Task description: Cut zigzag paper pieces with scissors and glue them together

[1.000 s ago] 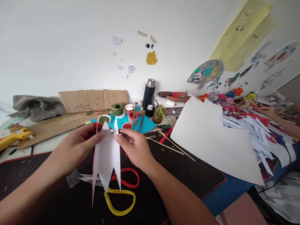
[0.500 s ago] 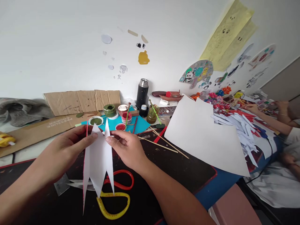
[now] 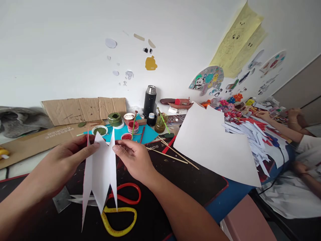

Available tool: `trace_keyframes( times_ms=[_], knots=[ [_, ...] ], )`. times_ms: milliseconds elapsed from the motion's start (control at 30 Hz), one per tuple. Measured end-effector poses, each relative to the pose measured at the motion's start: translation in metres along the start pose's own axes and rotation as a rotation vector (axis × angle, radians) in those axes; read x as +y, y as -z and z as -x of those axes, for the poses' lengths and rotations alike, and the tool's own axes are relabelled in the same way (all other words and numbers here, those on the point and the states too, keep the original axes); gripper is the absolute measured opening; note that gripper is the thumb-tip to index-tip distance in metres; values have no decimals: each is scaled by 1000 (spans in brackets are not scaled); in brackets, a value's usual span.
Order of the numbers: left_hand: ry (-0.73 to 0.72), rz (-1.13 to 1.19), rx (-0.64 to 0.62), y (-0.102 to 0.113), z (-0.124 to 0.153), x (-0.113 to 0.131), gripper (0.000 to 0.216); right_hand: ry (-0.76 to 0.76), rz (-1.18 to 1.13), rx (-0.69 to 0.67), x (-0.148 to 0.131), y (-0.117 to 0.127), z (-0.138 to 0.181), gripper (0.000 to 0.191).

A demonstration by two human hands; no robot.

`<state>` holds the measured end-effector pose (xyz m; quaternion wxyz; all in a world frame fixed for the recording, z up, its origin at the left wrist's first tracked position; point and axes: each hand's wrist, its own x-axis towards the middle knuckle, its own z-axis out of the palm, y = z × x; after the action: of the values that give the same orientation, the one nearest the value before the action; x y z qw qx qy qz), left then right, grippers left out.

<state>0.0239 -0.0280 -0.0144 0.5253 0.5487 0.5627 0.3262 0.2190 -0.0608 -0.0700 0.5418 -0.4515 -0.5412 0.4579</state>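
Note:
Both my hands hold a white paper cut-out (image 3: 100,174) with long pointed strips, upright above a black desk mat (image 3: 180,180). My left hand (image 3: 60,160) pinches its left edge, where a red backing shows. My right hand (image 3: 131,159) pinches its upper right point with thumb and fingers. Scissors (image 3: 117,207) with one red and one yellow handle lie on the mat just beneath the paper.
Paint pots (image 3: 115,119) and brushes stand on a teal sheet (image 3: 147,134), with a black flask (image 3: 149,100) behind. Wooden skewers (image 3: 175,155) and a large white sheet (image 3: 213,147) lie to the right. Paper scraps (image 3: 253,134) pile far right, where another person's arms (image 3: 281,125) reach. Cardboard (image 3: 82,108) leans at the left.
The view has swung to the right, so everything has shifted left in the picture. My hands keep their hold on the paper cut-out, which has dropped slightly lower and to the left.

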Motion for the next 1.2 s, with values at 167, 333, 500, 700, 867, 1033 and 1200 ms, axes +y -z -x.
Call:
trace_keyframes(
  times_ms=[167,333,500,700,867,1033,1200],
  knots=[
    [14,21,0,-1,0,0,63,8,-56,19,0,0,-1,45],
    [0,-13,16,-7,3,8,71,14,-71,15,0,1,-1,43],
    [23,-3,-1,-8,3,7,72,14,-25,17,1,1,-1,41],
    [-28,-21,-11,-8,3,4,68,0,-12,5,1,0,0,41],
    [-52,-14,-6,-7,0,-1,63,-16,29,4,1,0,1,40],
    [31,147,-30,-3,-5,-10,62,11,-6,26,-2,0,1,40],
    [150,344,25,-3,-1,4,59,-70,-115,59,-10,4,0,49]
  ],
)
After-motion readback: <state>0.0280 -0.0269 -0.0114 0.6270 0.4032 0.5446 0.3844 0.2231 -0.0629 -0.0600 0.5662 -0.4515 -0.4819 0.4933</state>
